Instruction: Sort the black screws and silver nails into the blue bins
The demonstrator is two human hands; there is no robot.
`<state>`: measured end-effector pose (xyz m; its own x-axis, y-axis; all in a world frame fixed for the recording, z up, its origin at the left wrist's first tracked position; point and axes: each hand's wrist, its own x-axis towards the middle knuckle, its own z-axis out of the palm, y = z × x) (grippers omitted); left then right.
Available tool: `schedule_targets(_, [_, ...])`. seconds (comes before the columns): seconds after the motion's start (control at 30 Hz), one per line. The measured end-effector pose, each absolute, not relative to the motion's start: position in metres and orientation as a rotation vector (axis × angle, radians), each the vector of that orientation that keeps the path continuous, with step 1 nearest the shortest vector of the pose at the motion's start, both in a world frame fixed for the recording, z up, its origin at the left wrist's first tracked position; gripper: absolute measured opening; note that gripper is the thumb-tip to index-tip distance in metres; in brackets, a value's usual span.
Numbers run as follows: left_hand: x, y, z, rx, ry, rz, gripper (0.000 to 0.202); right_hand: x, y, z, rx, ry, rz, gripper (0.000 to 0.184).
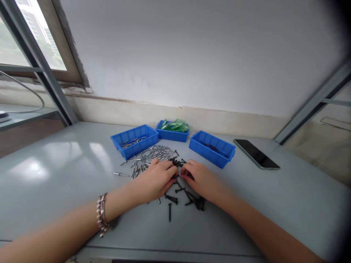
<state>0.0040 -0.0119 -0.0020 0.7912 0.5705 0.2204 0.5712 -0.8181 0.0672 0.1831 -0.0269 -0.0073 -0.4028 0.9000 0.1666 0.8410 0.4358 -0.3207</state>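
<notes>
Black screws lie between left hand and right hand (fingertips meeting).

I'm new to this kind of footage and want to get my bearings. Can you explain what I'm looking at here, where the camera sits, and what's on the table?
There is one picture, from a camera worn on a person's head, looking down at their own bare hands. The left hand and right hand rest on a mixed pile on a grey table: silver nails and black screws. Whether either hand grips anything is hidden. Behind stand three blue trays, one holding green pieces. A phone lies to the right.
</notes>
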Motion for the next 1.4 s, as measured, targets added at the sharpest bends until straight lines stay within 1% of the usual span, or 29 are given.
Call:
schedule_targets(0.33, [0.004, -0.012, -0.004, -2.958, -0.936, -0.396, 0.016, 0.183, -0.027, -0.011, -1.523, -2.354, 0.232, 0.012])
schedule_targets(0.47, [0.004, -0.013, -0.003, -2.96, -0.948, -0.382, 0.015, 0.182, -0.029, -0.01, -1.53, -2.371, 0.223, 0.009])
schedule_targets(1.03, [0.005, -0.014, -0.002, -2.967, -0.961, -0.431, 0.018, 0.181, -0.028, -0.013, -1.595, -2.355, 0.077, 0.014])
schedule_targets(1.4, [0.005, -0.013, 0.001, -2.903, -1.039, -0.527, 0.021, 0.18, -0.028, -0.003, -1.407, -2.288, 0.265, 0.014])
